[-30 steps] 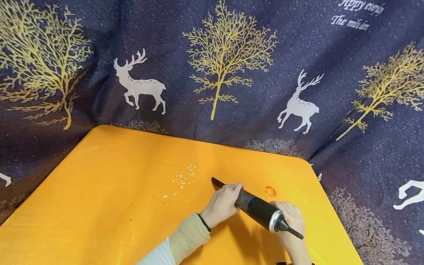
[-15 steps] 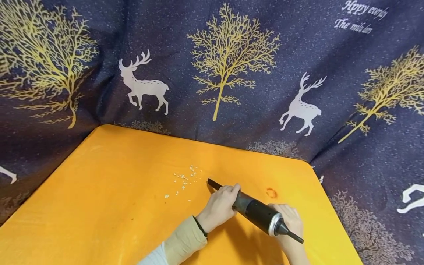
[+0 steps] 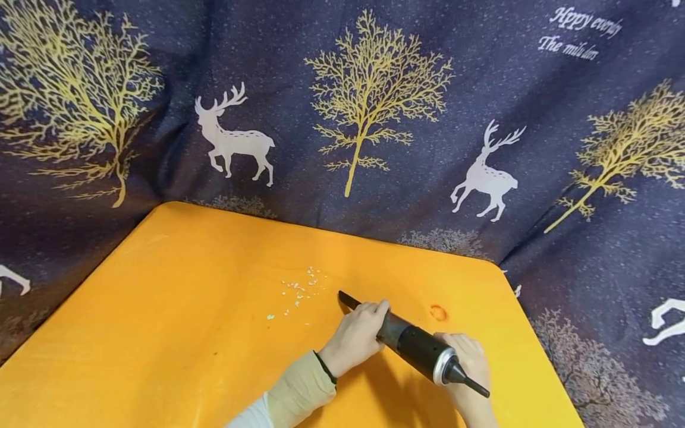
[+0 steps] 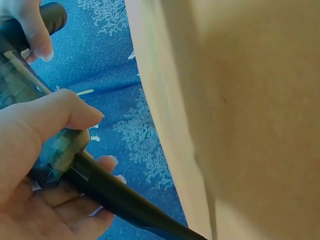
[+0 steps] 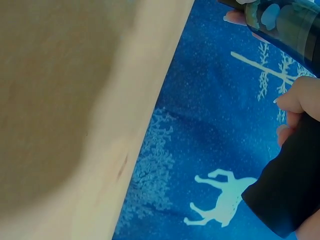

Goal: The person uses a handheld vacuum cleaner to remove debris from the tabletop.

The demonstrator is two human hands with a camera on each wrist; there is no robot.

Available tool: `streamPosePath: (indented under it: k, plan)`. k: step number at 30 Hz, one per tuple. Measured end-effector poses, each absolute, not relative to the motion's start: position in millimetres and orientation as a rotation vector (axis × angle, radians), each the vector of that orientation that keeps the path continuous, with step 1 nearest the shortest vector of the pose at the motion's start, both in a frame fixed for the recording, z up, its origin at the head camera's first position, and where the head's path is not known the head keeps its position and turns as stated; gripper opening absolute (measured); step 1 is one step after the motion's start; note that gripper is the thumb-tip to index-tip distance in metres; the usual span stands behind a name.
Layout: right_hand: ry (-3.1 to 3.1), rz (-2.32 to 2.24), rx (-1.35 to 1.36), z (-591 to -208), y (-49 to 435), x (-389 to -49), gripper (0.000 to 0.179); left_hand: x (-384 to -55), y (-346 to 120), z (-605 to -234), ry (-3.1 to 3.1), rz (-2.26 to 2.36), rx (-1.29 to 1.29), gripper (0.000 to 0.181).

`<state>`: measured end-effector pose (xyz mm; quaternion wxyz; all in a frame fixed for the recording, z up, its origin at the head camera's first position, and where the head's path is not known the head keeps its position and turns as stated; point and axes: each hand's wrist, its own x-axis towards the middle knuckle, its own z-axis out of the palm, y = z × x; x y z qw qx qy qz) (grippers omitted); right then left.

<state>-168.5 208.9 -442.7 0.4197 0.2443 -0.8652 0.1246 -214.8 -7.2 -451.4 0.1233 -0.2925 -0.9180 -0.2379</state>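
A black handheld vacuum cleaner [image 3: 420, 351] with a silver ring and a thin rear nozzle is held slanting over the orange table [image 3: 176, 309]. My left hand [image 3: 355, 333] grips its front end, where the see-through dust cup [image 4: 17, 80] meets the flat crevice nozzle [image 4: 120, 200]. With curled fingers, my right hand [image 3: 471, 362] grips the thick black handle [image 5: 285, 180], mostly hidden behind the body in the head view. The nozzle tip points down at the tabletop, just right of a scatter of white crumbs [image 3: 298, 287].
A faint reddish ring mark [image 3: 438, 312] shows on the table, right of the vacuum. Behind the table's far edge hangs a dark blue cloth [image 3: 289, 77] printed with gold trees and white deer.
The nozzle tip has shifted slightly left, closer to the crumbs, then eased back a little. Both hands keep their grip, and the head view has tilted slightly.
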Motion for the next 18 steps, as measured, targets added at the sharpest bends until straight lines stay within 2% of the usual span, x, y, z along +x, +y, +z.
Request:
streamPosePath:
  k: [12,18]
  plan:
    - [-2.143,0.270,0.553,-448.0,213.7,-169.3,0.012,-220.0,1.1,-457.0,-2.677,-0.647,-0.869,0.056]
    - [-2.170,0.291,0.566,-448.0,208.3,-173.0,0.017,-220.6,-5.6,-457.1,-2.676,-0.623,-0.835,0.056]
